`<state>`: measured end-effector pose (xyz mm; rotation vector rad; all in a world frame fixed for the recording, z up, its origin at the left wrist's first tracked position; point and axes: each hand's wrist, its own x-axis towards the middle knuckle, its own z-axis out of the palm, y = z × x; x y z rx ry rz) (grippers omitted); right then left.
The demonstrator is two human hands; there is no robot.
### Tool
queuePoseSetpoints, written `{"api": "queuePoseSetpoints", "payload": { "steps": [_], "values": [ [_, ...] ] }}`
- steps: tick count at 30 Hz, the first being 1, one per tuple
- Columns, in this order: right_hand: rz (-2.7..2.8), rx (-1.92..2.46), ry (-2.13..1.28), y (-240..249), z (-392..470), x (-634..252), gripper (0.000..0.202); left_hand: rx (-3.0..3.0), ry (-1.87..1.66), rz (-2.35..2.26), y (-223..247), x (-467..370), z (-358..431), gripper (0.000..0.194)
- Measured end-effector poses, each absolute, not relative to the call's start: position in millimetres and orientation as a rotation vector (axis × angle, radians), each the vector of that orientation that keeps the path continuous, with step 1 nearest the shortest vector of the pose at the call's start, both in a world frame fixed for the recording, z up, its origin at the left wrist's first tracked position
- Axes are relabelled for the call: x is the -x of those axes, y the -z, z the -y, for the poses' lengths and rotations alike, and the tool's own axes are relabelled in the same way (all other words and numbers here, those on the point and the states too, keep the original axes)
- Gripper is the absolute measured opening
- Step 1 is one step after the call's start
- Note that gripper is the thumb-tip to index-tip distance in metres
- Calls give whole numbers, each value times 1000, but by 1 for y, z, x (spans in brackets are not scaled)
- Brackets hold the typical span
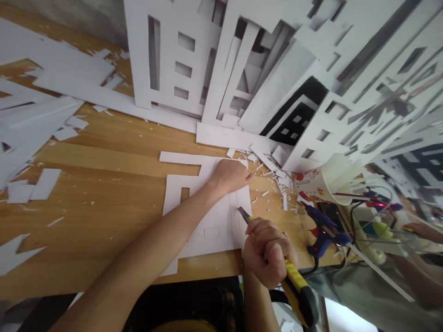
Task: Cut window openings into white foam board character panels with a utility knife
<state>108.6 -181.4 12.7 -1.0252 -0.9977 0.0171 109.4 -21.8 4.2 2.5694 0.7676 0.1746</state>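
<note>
My right hand (268, 249) is wrapped round a yellow-and-black utility knife (298, 288). Its metal blade (244, 214) points up and left, over the right part of a white foam board (194, 240). Whether the tip touches the board I cannot tell. This board lies flat, with a small opening at its left, a notched upper left corner and thin lines marked on it. Near its far edge my left hand (230, 176) rests on it, closed, its fingers mostly hidden; what they hold, if anything, is not visible. My left forearm crosses the board.
White cut-out panels (173, 55) stand along the back. Offcuts (273, 168) lie beyond the board, more sheets (51, 92) at left. A paper cup (316, 184) with white sticks and a blue glue gun (325, 230) with cables stand right. Another person's hand (424, 230) shows far right.
</note>
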Motion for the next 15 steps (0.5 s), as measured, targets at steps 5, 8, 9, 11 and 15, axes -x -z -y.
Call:
{"api": "queuePoseSetpoints", "payload": {
  "steps": [5,8,9,11,15],
  "values": [
    [935,1049,-55,-6,183,-107,29,-2590,-168,-748,-4,-109,22,51],
    [935,1044,-38,-3,186,-105,29,-2610,-182,-743,-4,-109,23,52],
    [933,1054,-35,-3,187,-104,29,-2613,-187,-746,-4,-109,23,53],
    [930,1119,-68,-4,192,-103,29,-2615,-187,-755,-4,-109,24,54],
    [962,1223,-109,-7,201,-100,30,-2610,-187,-773,-2,-110,24,57]
  ]
}}
